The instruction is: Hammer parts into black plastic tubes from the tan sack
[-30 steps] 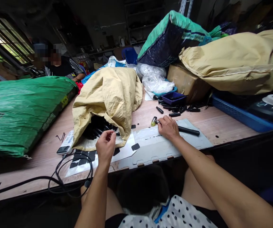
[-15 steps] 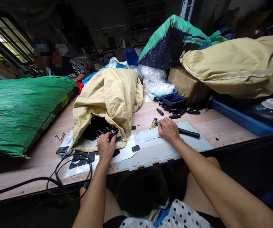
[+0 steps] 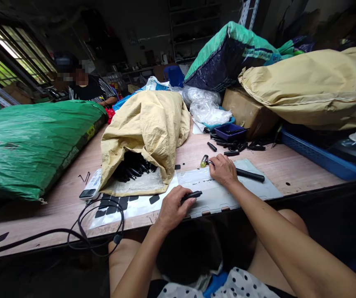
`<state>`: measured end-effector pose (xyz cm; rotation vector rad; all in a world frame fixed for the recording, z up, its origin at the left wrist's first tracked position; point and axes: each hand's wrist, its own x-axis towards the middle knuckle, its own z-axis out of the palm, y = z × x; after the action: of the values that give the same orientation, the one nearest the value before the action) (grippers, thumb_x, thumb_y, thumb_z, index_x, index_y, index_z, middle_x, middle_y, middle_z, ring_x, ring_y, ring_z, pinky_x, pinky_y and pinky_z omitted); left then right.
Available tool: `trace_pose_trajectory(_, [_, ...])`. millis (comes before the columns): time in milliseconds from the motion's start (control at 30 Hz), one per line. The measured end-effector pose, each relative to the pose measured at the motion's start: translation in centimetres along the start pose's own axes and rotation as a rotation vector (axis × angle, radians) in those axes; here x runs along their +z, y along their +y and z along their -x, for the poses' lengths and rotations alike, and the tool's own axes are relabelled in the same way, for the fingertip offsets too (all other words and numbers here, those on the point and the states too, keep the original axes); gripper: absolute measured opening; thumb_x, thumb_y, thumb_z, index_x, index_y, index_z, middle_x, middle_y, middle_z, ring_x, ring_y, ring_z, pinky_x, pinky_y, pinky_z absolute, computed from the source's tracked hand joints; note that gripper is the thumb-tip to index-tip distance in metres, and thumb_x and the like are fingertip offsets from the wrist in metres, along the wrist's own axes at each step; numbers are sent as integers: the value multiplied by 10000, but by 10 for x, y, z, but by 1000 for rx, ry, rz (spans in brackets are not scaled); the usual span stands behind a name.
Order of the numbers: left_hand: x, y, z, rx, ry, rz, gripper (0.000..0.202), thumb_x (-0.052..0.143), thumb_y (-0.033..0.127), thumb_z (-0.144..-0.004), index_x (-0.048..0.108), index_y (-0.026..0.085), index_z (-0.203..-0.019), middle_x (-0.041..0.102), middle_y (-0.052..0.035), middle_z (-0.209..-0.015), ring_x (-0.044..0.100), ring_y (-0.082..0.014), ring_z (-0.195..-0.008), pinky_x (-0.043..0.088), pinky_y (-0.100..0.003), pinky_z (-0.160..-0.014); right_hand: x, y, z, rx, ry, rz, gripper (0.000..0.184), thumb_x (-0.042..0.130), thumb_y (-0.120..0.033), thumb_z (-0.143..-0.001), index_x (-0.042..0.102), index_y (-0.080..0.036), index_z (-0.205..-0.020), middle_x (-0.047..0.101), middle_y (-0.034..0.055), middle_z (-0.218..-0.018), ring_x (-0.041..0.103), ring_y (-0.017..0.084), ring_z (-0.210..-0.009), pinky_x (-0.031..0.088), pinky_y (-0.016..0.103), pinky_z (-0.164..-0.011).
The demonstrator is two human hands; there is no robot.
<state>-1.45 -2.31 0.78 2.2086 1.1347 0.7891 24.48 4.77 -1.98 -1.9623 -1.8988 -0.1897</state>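
Between the fingers and thumb of my left hand (image 3: 174,207) is a slim black handle-like piece (image 3: 192,195), held over the near edge of a grey board (image 3: 209,203). My right hand (image 3: 223,169) is closed around the shaft of a small hammer (image 3: 250,175), which lies along the board; its head with a yellowish face (image 3: 204,161) points left, and its black grip sticks out to the right. Left of the board, a tan sack (image 3: 148,120) lies with its mouth towards me. Many similar black pieces (image 3: 131,167) fill the opening.
Loose black pieces (image 3: 232,145) lie around a purple tray (image 3: 227,134) at the back. A phone-like white device (image 3: 91,188) and a looped cable (image 3: 81,231) are at left. A green sack (image 3: 35,145) and a blue basket (image 3: 320,153) flank the table. Another person (image 3: 91,89) sits beyond.
My left hand has come out of the sack's mouth and moved right to the board with a black piece. My right hand stays on the hammer. The view has shifted slightly.
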Motion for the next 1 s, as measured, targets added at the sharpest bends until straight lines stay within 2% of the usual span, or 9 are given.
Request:
trace_pose_trajectory(133, [-6,-4,12,-125,132,22,178,627,369,-974,705,227,-1051,694,-40,-963,631,-195,-871,483,-323,-777,-1,-1,1,-2,8,5,285,522,-271,-945,723,-182,-1127,641,117,-1101,516,256,-1051,355,351,-859])
trace_pose_trajectory(233, [-11,-8,7,-170,186,17,153,674,340,-932,706,223,-1026,689,-39,-958,626,-196,-862,488,-325,-775,-2,-1,1,-1,6,-1,286,527,-272,-942,722,-179,-1131,641,114,-1103,517,252,-1047,357,350,-862])
trace_pose_trajectory(400, [-5,-15,-28,-122,141,-69,120,700,298,-905,703,235,-1007,682,-45,-998,629,-221,-944,495,-345,-819,-2,-1,1,2,-4,-5,285,518,-272,-947,724,-185,-1124,643,115,-1102,514,251,-1034,356,350,-847])
trace_pose_trajectory(533, [2,-21,-51,-92,56,-186,122,726,254,-886,710,231,-1005,676,-47,-1003,610,-239,-989,483,-379,-892,-1,0,1,0,5,0,275,521,-277,-943,725,-191,-1107,641,112,-1090,512,251,-1032,352,348,-847])
trace_pose_trajectory(667, [-5,-25,-42,-53,20,-205,124,703,259,-911,709,230,-1031,673,-52,-1003,595,-245,-997,473,-382,-892,-1,0,1,1,13,-4,275,525,-274,-939,726,-189,-1104,643,109,-1077,518,250,-1025,356,350,-847])
trace_pose_trajectory(800, [-14,-23,-25,-72,68,-181,137,687,283,-934,708,218,-1052,672,-63,-1004,593,-249,-1004,469,-377,-882,1,0,1,-13,22,-11,283,525,-268,-937,731,-184,-1112,646,109,-1068,523,250,-1022,362,350,-854])
trace_pose_trajectory(900, [-10,-20,-24,-54,58,-131,145,680,302,-944,703,225,-1065,670,-60,-1016,608,-241,-1013,476,-369,-896,2,1,1,-14,34,-6,279,523,-265,-935,733,-185,-1101,645,112,-1065,519,251,-1017,362,351,-855])
trace_pose_trajectory(1000, [-1,-23,-32,-33,25,-109,150,677,299,-946,701,234,-1078,663,-57,-1036,619,-233,-1018,480,-366,-913,2,2,1,-16,36,-9,271,531,-270,-926,731,-190,-1090,648,109,-1055,516,251,-1014,356,349,-845])
